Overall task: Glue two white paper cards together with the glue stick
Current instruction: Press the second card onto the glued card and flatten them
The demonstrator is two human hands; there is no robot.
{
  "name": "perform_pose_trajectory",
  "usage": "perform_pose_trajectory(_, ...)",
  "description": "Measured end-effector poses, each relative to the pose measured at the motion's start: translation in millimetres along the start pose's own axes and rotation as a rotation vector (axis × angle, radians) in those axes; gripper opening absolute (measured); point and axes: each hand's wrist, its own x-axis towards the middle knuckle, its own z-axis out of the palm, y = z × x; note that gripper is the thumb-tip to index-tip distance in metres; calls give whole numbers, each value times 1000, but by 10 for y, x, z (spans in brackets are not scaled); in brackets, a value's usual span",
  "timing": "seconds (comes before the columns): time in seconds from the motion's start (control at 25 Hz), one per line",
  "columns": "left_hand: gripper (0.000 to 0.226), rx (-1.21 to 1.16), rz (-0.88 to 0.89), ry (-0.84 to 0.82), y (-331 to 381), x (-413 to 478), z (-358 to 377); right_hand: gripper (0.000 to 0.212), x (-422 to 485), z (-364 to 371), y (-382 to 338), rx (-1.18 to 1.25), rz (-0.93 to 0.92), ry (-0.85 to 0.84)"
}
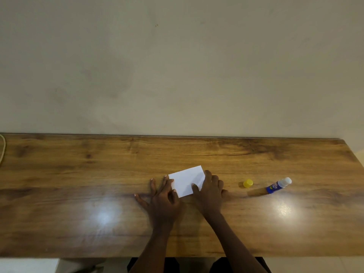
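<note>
Pressing flat, open left hand (163, 201) and right hand (209, 192) rest on rectangular white paper cards (186, 181) atop glossy woodgrain table (78, 174).

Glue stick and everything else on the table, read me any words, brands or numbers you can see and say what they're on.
Glue stick: a printed logo on its blue label, too small and blurred to read.
Yellow cap: no text visible.
White paper card: blank, no text visible.
Nothing else carries readable text.

Both hands, left (164, 198) and right (209, 191), press flat on the white card (186, 180); uncapped glue stick (278, 185) lies right.
</note>
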Motion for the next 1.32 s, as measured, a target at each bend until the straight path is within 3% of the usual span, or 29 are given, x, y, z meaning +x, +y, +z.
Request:
perform_pose_trajectory(0.12, 51, 9, 3, -15, 9, -4, -8, 66, 92, -14, -158, 318, 223, -34)
perform_pose_trajectory(0.2, 48, 9, 13, -16, 13, 0, -12, 57, 117, -50, -185, 594, 326, -16)
perform_pose_trajectory(0.32, 46, -5, 9, -10, 29, 0, -17, 35, 8, -82, -141, 903, 350, -1)
perform_pose_trajectory(0.48, 46, -3, 22, -2, 26, 6, -9, 44, -201, 45, -103, 1176, 330, -88)
perform_pose_trajectory(0.76, 54, -61, -8, 13, -20, 10, 21, 30, 48, 62, -185, 828, 277, 149)
perform_pose_trajectory(1.08, 51, -47, -25, -13, 15, 14, 2, 22, 860, -349, -128, 548, 61, 50)
perform_pose_trajectory(1.32, 44, -18, -41, -63, 15, 33, 2, 13, 947, -267, -3, 254, -68, 124)
